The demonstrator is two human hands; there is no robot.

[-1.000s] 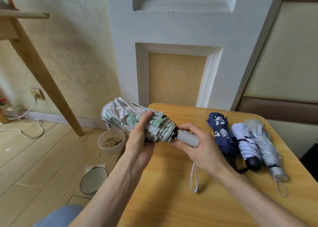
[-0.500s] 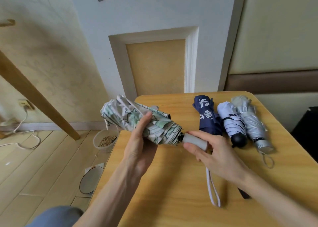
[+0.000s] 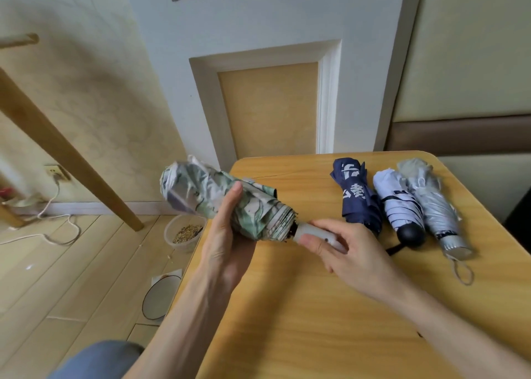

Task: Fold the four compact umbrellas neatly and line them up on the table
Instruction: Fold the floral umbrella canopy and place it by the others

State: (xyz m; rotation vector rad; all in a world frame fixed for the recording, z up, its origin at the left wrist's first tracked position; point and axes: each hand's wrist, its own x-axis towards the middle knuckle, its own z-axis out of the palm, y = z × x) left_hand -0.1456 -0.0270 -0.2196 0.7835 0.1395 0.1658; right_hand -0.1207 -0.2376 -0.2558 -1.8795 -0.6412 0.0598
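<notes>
The yellow wood-grain tabletop (image 3: 301, 321) fills the lower right of the frame and carries three finished umbrellas at upper right, laid side by side with handles toward the viewer, evidently as the start of the required row: one navy fabric umbrella with white lettering (image 3: 357, 197), one white umbrella with dark stripes and a round black handle (image 3: 398, 206), and one silver umbrella with a cord loop (image 3: 431, 206). The fourth, a green-and-white floral compact umbrella (image 3: 218, 203), is held at centre frame above the tabletop's left edge. The left hand (image 3: 230, 235) is wrapped around its bunched canopy, probably to keep the folds gathered; the right hand (image 3: 344, 252) is clamped on its pale handle, steadying it. Count: four umbrellas, two hands.
</notes>
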